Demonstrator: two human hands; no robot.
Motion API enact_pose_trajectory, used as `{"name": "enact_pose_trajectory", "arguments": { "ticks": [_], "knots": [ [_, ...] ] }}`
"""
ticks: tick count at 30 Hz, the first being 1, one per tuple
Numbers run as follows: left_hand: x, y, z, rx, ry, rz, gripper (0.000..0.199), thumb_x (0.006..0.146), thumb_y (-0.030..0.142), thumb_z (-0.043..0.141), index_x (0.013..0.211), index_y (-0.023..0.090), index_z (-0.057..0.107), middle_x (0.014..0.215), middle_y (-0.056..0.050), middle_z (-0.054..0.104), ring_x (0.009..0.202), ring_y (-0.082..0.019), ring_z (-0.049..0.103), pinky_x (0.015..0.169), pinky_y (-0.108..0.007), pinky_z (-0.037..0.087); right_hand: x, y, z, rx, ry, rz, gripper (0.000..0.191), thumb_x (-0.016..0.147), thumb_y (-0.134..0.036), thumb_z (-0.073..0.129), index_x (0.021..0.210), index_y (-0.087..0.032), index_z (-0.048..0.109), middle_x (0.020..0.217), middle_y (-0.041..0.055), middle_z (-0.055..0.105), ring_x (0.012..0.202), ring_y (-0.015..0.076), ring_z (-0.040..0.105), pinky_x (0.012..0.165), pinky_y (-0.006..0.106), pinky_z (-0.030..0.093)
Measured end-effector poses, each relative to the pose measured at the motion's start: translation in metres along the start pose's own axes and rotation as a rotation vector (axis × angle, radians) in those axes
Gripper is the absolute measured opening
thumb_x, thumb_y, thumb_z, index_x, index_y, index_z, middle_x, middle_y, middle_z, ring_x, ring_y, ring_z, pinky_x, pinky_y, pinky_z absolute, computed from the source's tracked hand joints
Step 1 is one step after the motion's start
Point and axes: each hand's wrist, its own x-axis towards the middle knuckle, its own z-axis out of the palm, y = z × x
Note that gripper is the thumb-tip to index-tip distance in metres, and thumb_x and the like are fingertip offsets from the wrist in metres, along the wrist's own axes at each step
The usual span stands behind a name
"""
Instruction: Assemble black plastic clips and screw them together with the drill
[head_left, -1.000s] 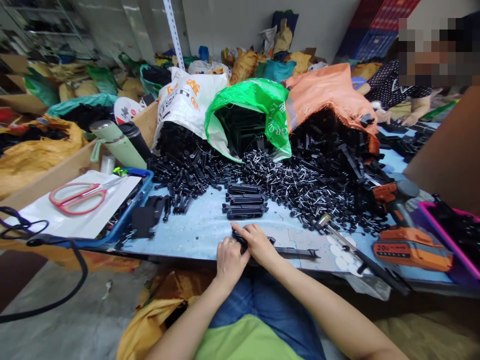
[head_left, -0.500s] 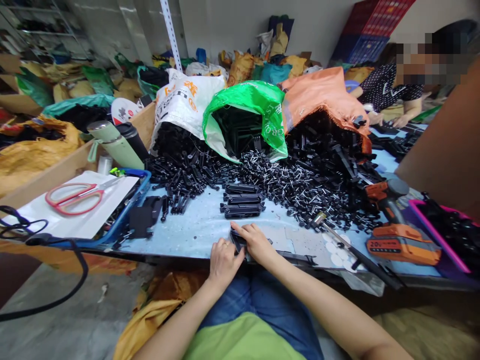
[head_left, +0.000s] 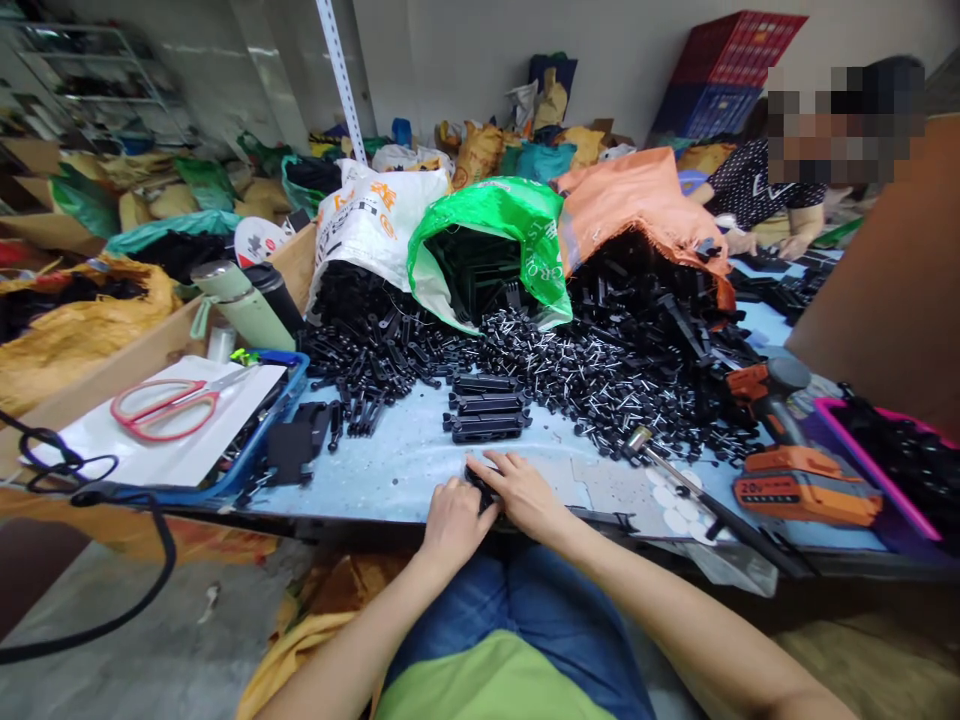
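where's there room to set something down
Mostly bare blue tabletop lies between the flat black plate and left hand; a smaller patch, between the black bars, pinned pieces and right hand. Crowded: the heap before the sacks, and around the orange drill.

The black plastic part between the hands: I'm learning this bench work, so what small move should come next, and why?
I'd probably lift the right hand slightly while the left hand steadies the black plastic part. Both hands cover most of it near the edge of the blue tabletop, so how it sits can't be checked.
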Motion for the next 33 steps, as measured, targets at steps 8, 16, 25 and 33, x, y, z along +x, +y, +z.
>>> {"name": "enact_pose_trajectory", "arguments": {
  "ticks": [8, 16, 25, 33],
  "knots": [
    [0.038, 0.016, 0.0, -0.125, -0.089, 0.506, 0.057, 0.073, 0.055, 0.06, 0.114, 0.016, 0.051, 0.1, -0.012, 0.059, 0.098, -0.027, 0.052, 0.084, -0.038, 0.036, -0.083, 0.041, -0.006, -0.022, 0.158, 0.058, 0.05, 0.09, -0.036, 0.045, 0.137, -0.021, 0.035, 0.113, 0.012, 0.056, 0.098, 0.0219, 0.055, 0.079, 0.036, 0.047],
    [0.039, 0.014, 0.004, -0.012, -0.117, 0.541, 0.05, 0.082, 0.039, 0.055, 0.124, 0.014, 0.043, 0.104, -0.013, 0.059, 0.096, -0.025, 0.053, 0.081, -0.034, 0.037, -0.088, 0.064, -0.005, -0.238, 0.094, 0.109, 0.049, 0.082, -0.056, 0.048, 0.103, -0.013, 0.06, 0.09, 0.0126, 0.061, 0.08, 0.0221, 0.056, 0.066, 0.033, 0.044],
    [0.022, 0.026, -0.052, -0.596, -0.042, 0.52, 0.065, 0.092, 0.048, 0.004, 0.067, 0.018, 0.056, 0.057, -0.006, 0.055, 0.054, -0.015, 0.052, 0.055, -0.027, 0.038, -0.069, 0.023, -0.084, 0.453, 0.049, -0.14, 0.053, 0.094, -0.049, 0.017, 0.064, -0.022, 0.052, 0.052, 0.0022, 0.048, 0.052, 0.014, 0.046, 0.053, 0.03, 0.036],
    [0.004, 0.061, -0.035, -0.934, 0.494, 0.423, 0.064, 0.09, 0.056, 0.01, 0.095, 0.013, 0.058, 0.075, -0.011, 0.063, 0.07, -0.018, 0.06, 0.062, -0.029, 0.046, -0.007, -0.021, 0.012, 1.138, 0.81, 0.1, 0.036, 0.092, -0.046, 0.024, 0.116, -0.028, 0.045, 0.117, 0.0087, 0.048, 0.098, 0.021, 0.052, 0.079, 0.039, 0.043]
  ]
}}
